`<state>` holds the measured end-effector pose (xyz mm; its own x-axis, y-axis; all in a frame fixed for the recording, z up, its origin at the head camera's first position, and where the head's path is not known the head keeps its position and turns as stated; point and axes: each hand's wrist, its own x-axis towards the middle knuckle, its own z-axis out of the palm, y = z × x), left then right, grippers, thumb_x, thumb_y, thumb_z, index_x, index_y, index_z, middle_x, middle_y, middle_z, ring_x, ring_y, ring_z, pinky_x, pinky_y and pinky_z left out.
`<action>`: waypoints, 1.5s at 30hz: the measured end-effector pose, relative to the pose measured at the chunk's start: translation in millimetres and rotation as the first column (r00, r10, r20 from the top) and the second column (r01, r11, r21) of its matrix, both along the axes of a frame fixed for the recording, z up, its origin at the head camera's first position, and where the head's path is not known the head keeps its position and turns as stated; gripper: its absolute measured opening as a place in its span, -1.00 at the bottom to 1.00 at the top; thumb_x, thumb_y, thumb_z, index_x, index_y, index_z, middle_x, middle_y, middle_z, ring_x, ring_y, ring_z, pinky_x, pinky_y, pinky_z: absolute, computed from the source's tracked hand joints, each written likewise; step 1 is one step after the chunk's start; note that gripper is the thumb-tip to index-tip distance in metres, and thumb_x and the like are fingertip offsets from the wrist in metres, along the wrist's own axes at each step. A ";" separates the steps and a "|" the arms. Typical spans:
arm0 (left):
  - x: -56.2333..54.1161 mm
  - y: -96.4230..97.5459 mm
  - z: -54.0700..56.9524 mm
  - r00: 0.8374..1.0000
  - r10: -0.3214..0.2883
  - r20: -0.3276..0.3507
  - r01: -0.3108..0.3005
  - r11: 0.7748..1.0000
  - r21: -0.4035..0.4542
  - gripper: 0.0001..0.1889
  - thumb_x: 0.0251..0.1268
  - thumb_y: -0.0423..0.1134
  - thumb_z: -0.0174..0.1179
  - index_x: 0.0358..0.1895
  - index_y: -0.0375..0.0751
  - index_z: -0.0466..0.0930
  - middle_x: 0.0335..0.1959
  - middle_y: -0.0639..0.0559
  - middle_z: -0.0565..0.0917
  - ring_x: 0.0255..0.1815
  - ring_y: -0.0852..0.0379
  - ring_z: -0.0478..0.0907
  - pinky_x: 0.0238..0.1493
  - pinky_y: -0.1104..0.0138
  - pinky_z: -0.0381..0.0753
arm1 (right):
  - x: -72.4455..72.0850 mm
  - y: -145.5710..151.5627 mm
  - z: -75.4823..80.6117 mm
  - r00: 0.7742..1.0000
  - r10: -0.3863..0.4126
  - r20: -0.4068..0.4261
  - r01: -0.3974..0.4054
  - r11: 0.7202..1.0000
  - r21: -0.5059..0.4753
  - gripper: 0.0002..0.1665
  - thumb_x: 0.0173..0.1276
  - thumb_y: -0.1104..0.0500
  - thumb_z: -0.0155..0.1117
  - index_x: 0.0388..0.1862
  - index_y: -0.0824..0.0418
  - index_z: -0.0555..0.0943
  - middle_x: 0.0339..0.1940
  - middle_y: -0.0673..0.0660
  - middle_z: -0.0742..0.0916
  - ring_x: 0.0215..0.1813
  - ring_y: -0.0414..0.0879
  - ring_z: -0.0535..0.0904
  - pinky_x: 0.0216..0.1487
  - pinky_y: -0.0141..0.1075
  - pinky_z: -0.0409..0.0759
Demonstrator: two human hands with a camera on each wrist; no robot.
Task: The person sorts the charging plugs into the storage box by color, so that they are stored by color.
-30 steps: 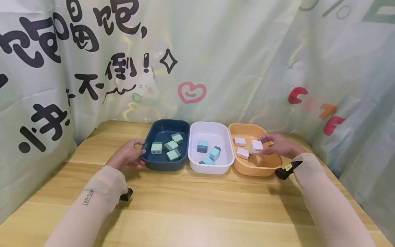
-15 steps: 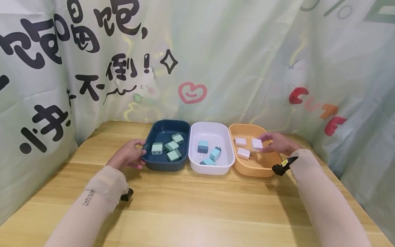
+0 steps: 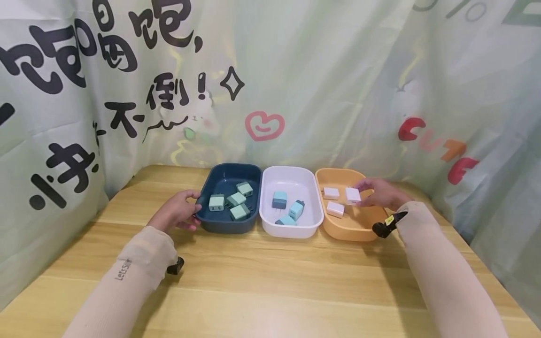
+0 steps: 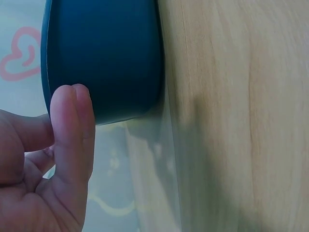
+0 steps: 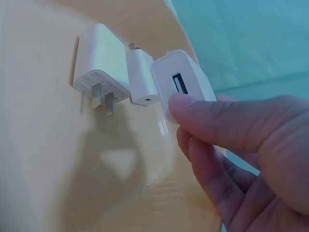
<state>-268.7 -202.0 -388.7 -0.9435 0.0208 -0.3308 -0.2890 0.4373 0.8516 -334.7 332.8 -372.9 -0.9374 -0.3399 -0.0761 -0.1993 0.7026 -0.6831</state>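
My left hand (image 3: 179, 211) pinches the left rim of a dark blue bin (image 3: 230, 227), thumb and fingers on its wall. Several pale green wall chargers (image 3: 217, 203) lie in that bin. My right hand (image 3: 382, 193) holds a white USB wall charger (image 5: 190, 79) between thumb and fingers, over an orange bin (image 3: 348, 233). Its USB port faces the right wrist camera. Two more white chargers lie in the orange bin; one (image 5: 104, 60) shows its two metal prongs in the right wrist view.
A white bin (image 3: 291, 232) stands between the other two, holding light blue chargers (image 3: 279, 199). All three bins sit side by side on a wooden table (image 3: 270, 281). A printed curtain (image 3: 321, 94) hangs right behind them.
My right hand stays over the orange bin with the white charger and shifts only slightly. The left hand keeps its place at the blue rim. The head view drifts a little.
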 end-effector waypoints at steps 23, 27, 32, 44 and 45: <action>0.3 8.1 3.1 1.000 -0.030 -0.008 0.030 1.000 -0.004 -0.50 0.52 -0.38 -0.09 0.46 -0.23 0.09 -0.11 -0.35 0.55 -0.42 0.01 0.61 -0.42 0.22 0.70 | 13.7 -4.7 7.5 0.992 -0.062 0.113 0.076 0.990 -0.121 -0.34 0.46 0.18 0.16 0.36 0.49 0.18 0.24 0.53 0.42 0.02 0.25 0.59 0.02 -0.06 0.62; 2.6 4.2 3.6 0.999 -0.035 -0.017 0.036 0.999 0.005 -0.50 0.52 -0.38 -0.10 0.45 -0.25 0.09 -0.09 -0.34 0.53 -0.36 -0.04 0.61 -0.41 0.20 0.70 | 15.1 -7.8 10.2 0.993 -0.042 0.109 0.058 0.986 -0.157 -0.36 0.50 0.16 0.12 0.36 0.50 0.18 0.27 0.55 0.40 0.06 0.28 0.56 0.02 -0.11 0.62; 4.5 -2.9 4.6 0.999 -0.035 -0.019 0.035 0.999 -0.002 -0.50 0.52 -0.37 -0.08 0.46 -0.26 0.10 -0.12 -0.31 0.54 -0.36 -0.05 0.61 -0.41 0.18 0.70 | 18.0 -13.5 14.1 0.995 -0.025 0.099 0.044 0.979 -0.199 -0.40 0.52 0.18 0.08 0.36 0.50 0.20 0.26 0.55 0.39 0.08 0.31 0.54 0.05 -0.04 0.60; 6.2 -3.3 0.1 0.999 -0.031 -0.041 0.030 0.999 -0.020 -0.51 0.52 -0.37 -0.08 0.44 -0.28 0.11 -0.22 -0.28 0.51 -0.48 0.02 0.57 -0.43 0.17 0.70 | 45.7 -15.8 5.9 0.996 -0.059 -0.062 0.046 0.980 -0.192 -0.54 0.46 0.18 0.18 0.15 0.50 0.40 -0.03 0.43 0.57 -0.13 0.18 0.64 -0.18 -0.10 0.68; 6.9 -3.6 -0.7 0.998 -0.033 -0.047 0.031 0.999 -0.033 -0.51 0.52 -0.37 -0.09 0.44 -0.29 0.10 -0.24 -0.28 0.50 -0.51 0.02 0.55 -0.44 0.17 0.70 | 48.5 -15.6 4.3 0.995 -0.062 -0.072 0.048 0.981 -0.187 -0.55 0.45 0.17 0.19 0.13 0.49 0.42 -0.05 0.41 0.58 -0.14 0.15 0.65 -0.19 -0.11 0.68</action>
<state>-261.8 -205.6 -389.4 -0.9570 0.0413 -0.2870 -0.2343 0.4731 0.8493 -286.2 317.2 -368.6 -0.9556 -0.2891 0.0564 -0.2210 0.5770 -0.7863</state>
